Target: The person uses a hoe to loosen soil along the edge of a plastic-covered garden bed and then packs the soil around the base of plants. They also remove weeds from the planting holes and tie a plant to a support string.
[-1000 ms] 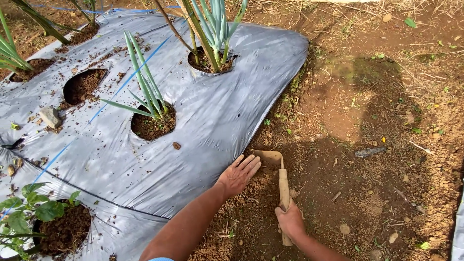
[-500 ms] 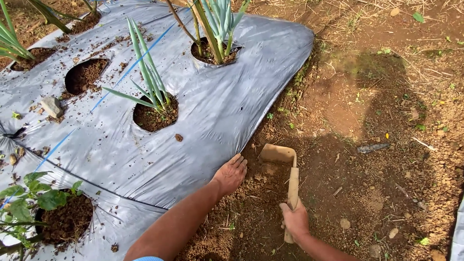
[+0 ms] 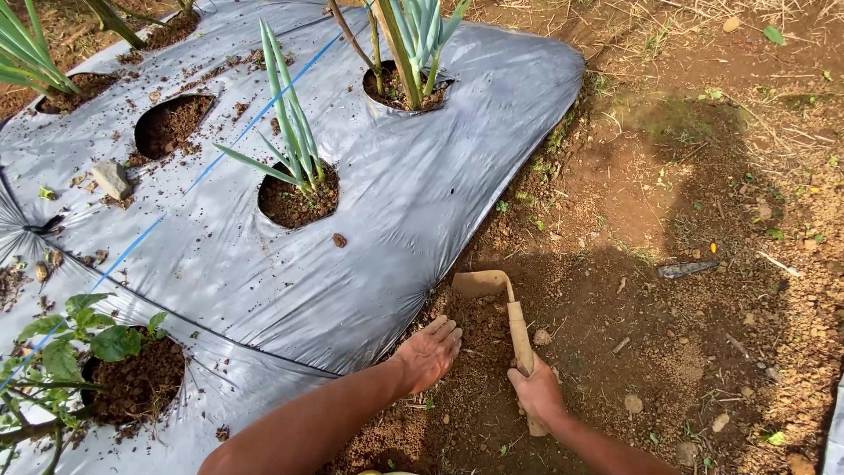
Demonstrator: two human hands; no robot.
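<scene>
Hoe (image 3: 512, 325) handle clenched in right grip (image 3: 538, 393), left grip (image 3: 430, 351) released, flat on soil (image 3: 475, 352)

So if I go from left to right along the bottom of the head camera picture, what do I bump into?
Leafy green plant → silver plastic sheet → left hand → right hand holding the small hoe → bare soil.

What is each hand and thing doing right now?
Left hand: open, flat on soil at the sheet's edge.
Right hand: closed around the hoe handle.
Hand hoe: blade down on the soil.
Plastic sheet: spread over the bed, holes cut.
Nearest leafy plant: upright in its hole.
</scene>
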